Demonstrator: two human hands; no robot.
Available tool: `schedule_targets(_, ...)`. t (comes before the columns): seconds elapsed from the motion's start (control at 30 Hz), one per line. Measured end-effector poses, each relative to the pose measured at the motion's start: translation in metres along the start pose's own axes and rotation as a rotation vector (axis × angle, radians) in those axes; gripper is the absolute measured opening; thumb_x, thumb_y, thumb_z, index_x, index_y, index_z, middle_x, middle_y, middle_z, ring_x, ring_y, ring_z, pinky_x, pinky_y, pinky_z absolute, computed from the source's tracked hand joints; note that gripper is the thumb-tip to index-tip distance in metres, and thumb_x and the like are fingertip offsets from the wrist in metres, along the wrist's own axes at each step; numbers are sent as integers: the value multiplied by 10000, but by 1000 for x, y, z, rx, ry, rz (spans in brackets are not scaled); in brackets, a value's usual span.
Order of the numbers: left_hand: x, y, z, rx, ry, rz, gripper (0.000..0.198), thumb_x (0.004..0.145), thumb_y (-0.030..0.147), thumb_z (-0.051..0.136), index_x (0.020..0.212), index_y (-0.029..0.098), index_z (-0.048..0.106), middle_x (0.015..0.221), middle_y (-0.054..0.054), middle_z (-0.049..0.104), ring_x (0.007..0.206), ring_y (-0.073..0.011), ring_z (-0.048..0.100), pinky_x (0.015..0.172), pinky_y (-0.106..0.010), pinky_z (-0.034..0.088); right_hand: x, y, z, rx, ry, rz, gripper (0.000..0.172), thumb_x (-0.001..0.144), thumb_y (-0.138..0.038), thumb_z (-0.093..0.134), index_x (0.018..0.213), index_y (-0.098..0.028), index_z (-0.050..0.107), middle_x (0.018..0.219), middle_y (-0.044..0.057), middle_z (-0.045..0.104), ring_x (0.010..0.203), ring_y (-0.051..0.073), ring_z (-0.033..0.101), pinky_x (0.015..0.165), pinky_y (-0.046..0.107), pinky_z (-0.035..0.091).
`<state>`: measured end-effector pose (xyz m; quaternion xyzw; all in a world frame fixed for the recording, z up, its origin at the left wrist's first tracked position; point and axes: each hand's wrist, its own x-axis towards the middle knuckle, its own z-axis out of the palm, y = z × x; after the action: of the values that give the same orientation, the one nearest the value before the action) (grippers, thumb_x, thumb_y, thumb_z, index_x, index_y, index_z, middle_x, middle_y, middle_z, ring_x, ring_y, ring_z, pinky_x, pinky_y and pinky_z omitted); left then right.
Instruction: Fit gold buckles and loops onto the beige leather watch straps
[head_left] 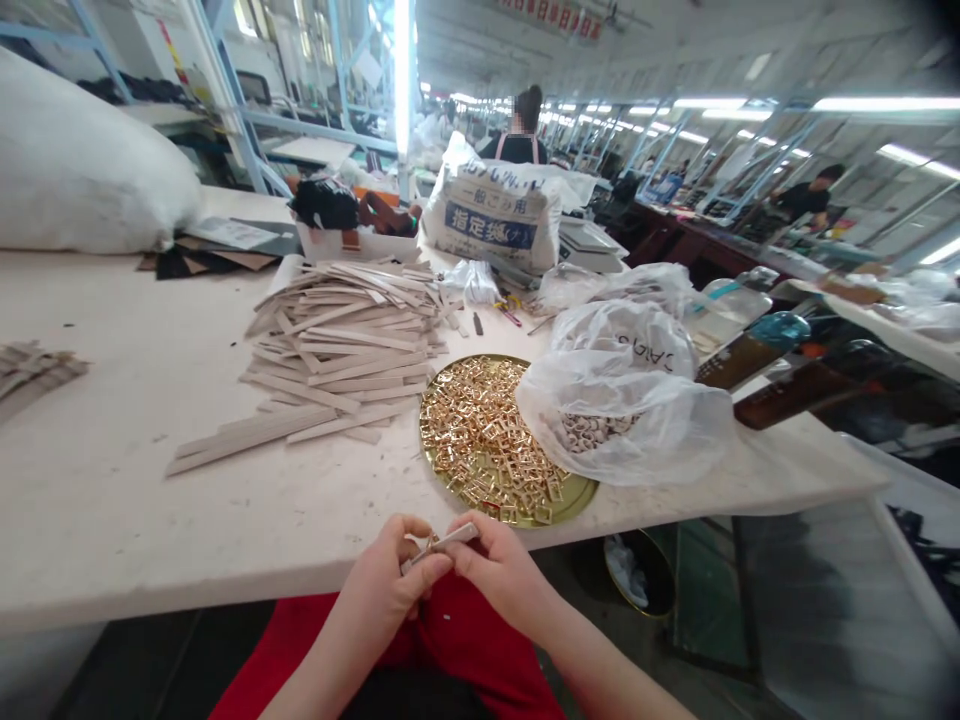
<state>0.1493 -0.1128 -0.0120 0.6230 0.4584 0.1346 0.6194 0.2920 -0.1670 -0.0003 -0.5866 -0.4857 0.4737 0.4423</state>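
Head view: both hands are working close together just beyond the near edge of the table (112, 490), above red clothing (274, 640). The left hand (394, 570) is pinching one end of a short pale strip (459, 536) between thumb and fingers; the right hand (501, 572) is gripping the same strip toward its other end. The strip is lying at a slant, its right end rising. A small gold frame (431, 543) is showing by the left fingertips, at the strip; cannot tell whether it is threaded on, as the fingers are partly covering it.

Ahead of the hands, a round tray (581, 502) is holding many loose gold frames (480, 430). A clear plastic bag (667, 435) is overlapping the tray's right side, with small pale pieces (592, 432) showing inside. Left of the tray, a heap of long pale strips (345, 345) is lying in rough layers, the lowest jutting out leftward. Bottles (795, 388) are leaning at the right. A printed white sack (487, 215) is standing behind, and a person in a dark top (517, 150) is showing beyond it.
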Motion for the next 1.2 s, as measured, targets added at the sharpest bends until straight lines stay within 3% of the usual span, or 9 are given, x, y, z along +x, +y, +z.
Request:
schedule_targets(0.07, -3, 5, 1, 28, -33, 55, 413, 718, 433, 529, 1053, 197, 481, 554, 57, 521, 448, -119, 465, 463, -213, 345, -4, -7, -11, -27, -97, -29, 108, 804, -259, 507, 747, -191, 568, 689, -21, 566, 651, 122, 504, 617, 235, 389)
schedule_targets(0.17, -7, 11, 0, 86, -82, 57, 294, 739, 424, 495, 898, 188, 568, 543, 37, 514, 476, -119, 461, 481, -210, 347, -7, -17, -50, -165, -103, -24, 151, 808, -311, 510, 868, -197, 589, 751, -3, 598, 673, 139, 530, 604, 238, 403)
schedule_targets(0.3, -6, 12, 1, 28, -12, -21, 323, 764, 492, 431, 740, 181, 514, 456, 62, 429, 396, -94, 359, 425, -201, 280, 16, -16, -135, -789, 404, -38, 225, 848, -348, 440, 844, -183, 592, 767, 41, 616, 724, 177, 559, 657, 271, 400)
schedule_targets(0.37, -4, 11, 5, 0, 4, -8, 346, 767, 520, 420, 715, 185, 487, 433, 71, 405, 385, -91, 338, 423, -200, 271, 36, -7, -171, -1228, 498, 29, 200, 849, -260, 425, 874, -186, 609, 884, 76, 628, 800, 192, 568, 707, 287, 385)
schedule_targets(0.47, -3, 9, 9, -2, 14, 29, 364, 775, 537, 411, 704, 186, 475, 426, 74, 396, 394, -92, 342, 437, -200, 279, 59, 9, -199, -1351, 522, 89, 143, 783, -182, 493, 778, -149, 632, 832, 132, 627, 750, 231, 573, 655, 317, 366)
schedule_targets(0.9, -6, 9, 4, 34, 21, 79, 340, 820, 498, 398, 725, 182, 483, 463, 66, 432, 437, -89, 384, 477, -200, 303, 53, 27, -208, -1229, 572, -17, 252, 798, -347, 459, 673, -177, 595, 747, 76, 606, 679, 199, 546, 640, 306, 380)
schedule_targets(1.0, -7, 8, 4, 18, 35, 77, 348, 824, 499, 396, 722, 179, 485, 454, 70, 423, 438, -86, 383, 485, -200, 308, 46, 21, -192, -1066, 596, -86, 268, 796, -395, 466, 685, -177, 576, 747, 72, 625, 673, 188, 558, 647, 303, 409)
schedule_targets(1.13, -7, 18, 7, -14, 23, 84, 350, 829, 496, 388, 721, 178, 486, 463, 71, 426, 433, -81, 379, 483, -200, 310, 43, 11, -149, -631, 561, -154, 260, 751, -440, 542, 757, -181, 563, 687, 41, 628, 591, 162, 553, 579, 278, 429)
schedule_targets(1.2, -6, 26, 10, -20, 1, 103, 343, 829, 488, 394, 716, 177, 485, 477, 68, 435, 441, -79, 385, 488, -199, 314, 48, 10, -131, -646, 543, -162, 215, 749, -402, 547, 755, -187, 558, 656, 27, 614, 584, 161, 549, 581, 279, 423)
